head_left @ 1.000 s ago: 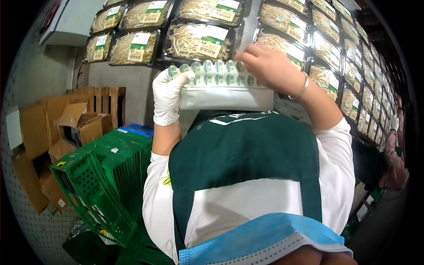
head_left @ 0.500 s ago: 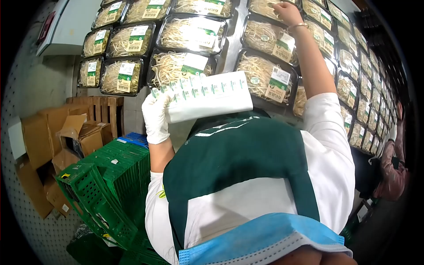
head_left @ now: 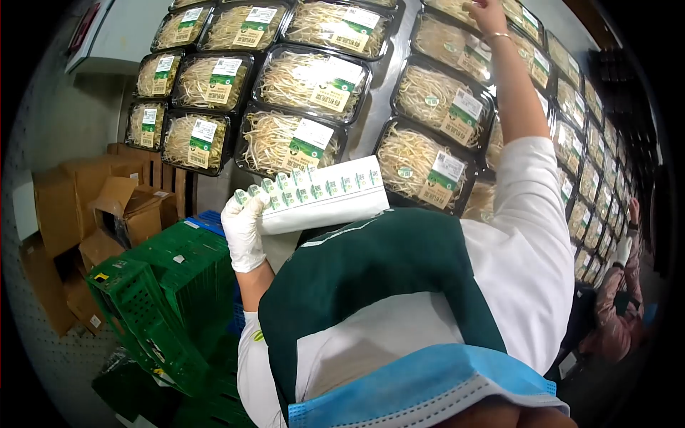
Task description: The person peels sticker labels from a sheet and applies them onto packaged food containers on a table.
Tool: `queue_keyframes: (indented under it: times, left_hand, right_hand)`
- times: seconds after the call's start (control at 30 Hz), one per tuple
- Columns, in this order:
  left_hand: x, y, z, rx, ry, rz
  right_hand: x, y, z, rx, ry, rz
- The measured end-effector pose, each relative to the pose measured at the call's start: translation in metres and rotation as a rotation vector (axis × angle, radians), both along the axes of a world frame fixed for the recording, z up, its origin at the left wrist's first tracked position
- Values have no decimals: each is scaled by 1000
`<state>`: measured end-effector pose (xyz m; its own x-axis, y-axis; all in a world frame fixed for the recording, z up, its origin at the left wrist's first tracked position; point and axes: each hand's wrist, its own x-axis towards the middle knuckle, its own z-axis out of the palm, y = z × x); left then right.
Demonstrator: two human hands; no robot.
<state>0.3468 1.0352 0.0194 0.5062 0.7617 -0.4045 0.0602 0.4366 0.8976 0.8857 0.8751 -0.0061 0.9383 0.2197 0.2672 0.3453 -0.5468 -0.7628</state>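
Observation:
My left hand (head_left: 244, 232), in a white glove, is closed on the left end of a white sheet of round green-and-white stickers (head_left: 321, 196) in front of my apron. My bare right hand (head_left: 485, 16) reaches far forward to the top of the view, over the right-hand rows of trays. Its fingers are pinched together; whatever may be between them is too small to name. Below it lies a black tray of sprouts (head_left: 453, 46) under clear film. A nearer sprout tray (head_left: 421, 167) carries a label and a round green sticker.
More packed trays (head_left: 289, 139) stand in rows on the metal table (head_left: 364, 132). Green crates (head_left: 171, 285) and cardboard boxes (head_left: 121, 207) are at the left. Another person in a pink sleeve (head_left: 617, 314) is at the far right.
My right hand has left the sticker sheet and moved forward over the farther trays. The left hand has come lower and to the left with the sheet, which is now tilted.

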Motion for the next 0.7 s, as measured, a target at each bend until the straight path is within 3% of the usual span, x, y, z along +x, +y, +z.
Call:
queue_keyframes:
  times: [0.07,0.1,0.13,0.2,0.3,0.33,0.37,0.47,0.53,0.6,0.7]
  left_hand:
    - [-2,0,4,23,13,23]
    - [-4,0,6,44,28,27]
    - [-4,-1,7,45,29,35]
    - [-7,-2,8,20,22,108]
    - [-10,-2,10,13,41,108]
    - [-9,-2,11,6,37,103]
    - [-10,-2,11,8,15,87]
    - [-5,-7,15,10,43,130]
    - [-4,-10,23,1,154,185]
    - [-7,-13,28,-4,134,185]
    - [-16,-16,22,-24,170,244]
  right_hand:
    - [8,22,-3,225,426,31]
    - [9,31,-8,-229,110,-29]
    - [10,34,-12,-435,-91,-99]
    - [9,26,1,-763,-140,93]
    - [22,8,17,-1025,-194,-65]
    - [66,1,0,-1022,-204,-58]
    - [88,1,-5,-829,-165,-25]
    - [108,42,-8,126,242,179]
    - [101,72,-8,369,324,165]
    - [99,94,-17,354,301,100]
    - [90,109,-23,-219,64,-33]
